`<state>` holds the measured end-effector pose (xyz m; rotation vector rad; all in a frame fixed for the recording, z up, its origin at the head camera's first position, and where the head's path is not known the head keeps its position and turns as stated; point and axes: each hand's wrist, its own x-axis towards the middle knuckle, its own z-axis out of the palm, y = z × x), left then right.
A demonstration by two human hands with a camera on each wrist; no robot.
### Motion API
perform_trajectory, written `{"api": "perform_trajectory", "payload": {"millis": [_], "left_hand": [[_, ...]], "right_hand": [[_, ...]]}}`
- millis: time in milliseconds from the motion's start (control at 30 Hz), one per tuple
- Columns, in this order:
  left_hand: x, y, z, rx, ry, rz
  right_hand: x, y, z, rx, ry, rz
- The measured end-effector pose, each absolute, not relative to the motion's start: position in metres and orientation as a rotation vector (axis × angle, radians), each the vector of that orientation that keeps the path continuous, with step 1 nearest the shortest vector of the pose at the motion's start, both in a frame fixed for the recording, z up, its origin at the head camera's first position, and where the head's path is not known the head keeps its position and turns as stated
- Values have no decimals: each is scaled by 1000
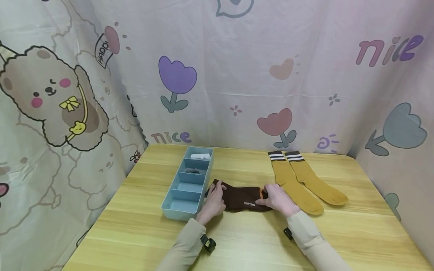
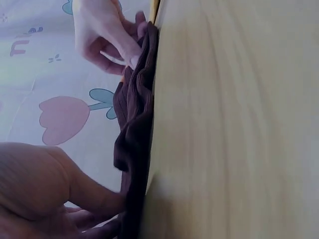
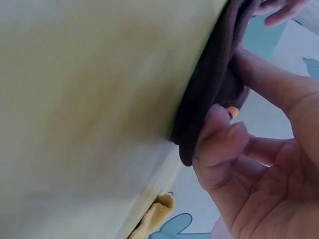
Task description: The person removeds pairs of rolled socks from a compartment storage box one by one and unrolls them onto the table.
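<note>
A dark brown sock point(image 1: 239, 197) lies across the table in the head view, with white COTTON lettering and an orange stripe near its right end. My left hand point(image 1: 213, 199) holds the sock's left end, thumb and fingers at the fabric. At the other end, my right hand point(image 1: 278, 199) pinches the sock beside the orange stripe. In the right wrist view, the fingers point(image 3: 219, 144) curl at the end of the layered brown fabric and the thumb lies on top. Seen from the left wrist, the sock's near edge is rumpled into waves.
Left of the sock stands a light blue box point(image 1: 207, 184) with several compartments. A white folded item point(image 1: 200, 156) sits in the rear one, a grey item point(image 1: 192, 171) in front of it. Two mustard socks point(image 1: 298, 192) with striped cuffs lie at the right. A printed curtain point(image 1: 237, 75) surrounds the table.
</note>
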<state>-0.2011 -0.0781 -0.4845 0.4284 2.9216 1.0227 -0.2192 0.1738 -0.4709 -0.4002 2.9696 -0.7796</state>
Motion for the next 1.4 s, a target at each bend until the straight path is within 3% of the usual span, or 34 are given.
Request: {"api": "perform_trajectory", "payload": {"millis": [333,1067,1400], "left_hand": [[-221,-65,-489,370,2901,1155],[-269,-49,-507,344,2718,1736],[-283,-44,-505,5,2938,1679]], "right_hand": [[-217,171,-467,-554,3053,-775],[-218,164,-470,-225,2683,-1078],[-224,151,-473,-235,2559,-1176]]}}
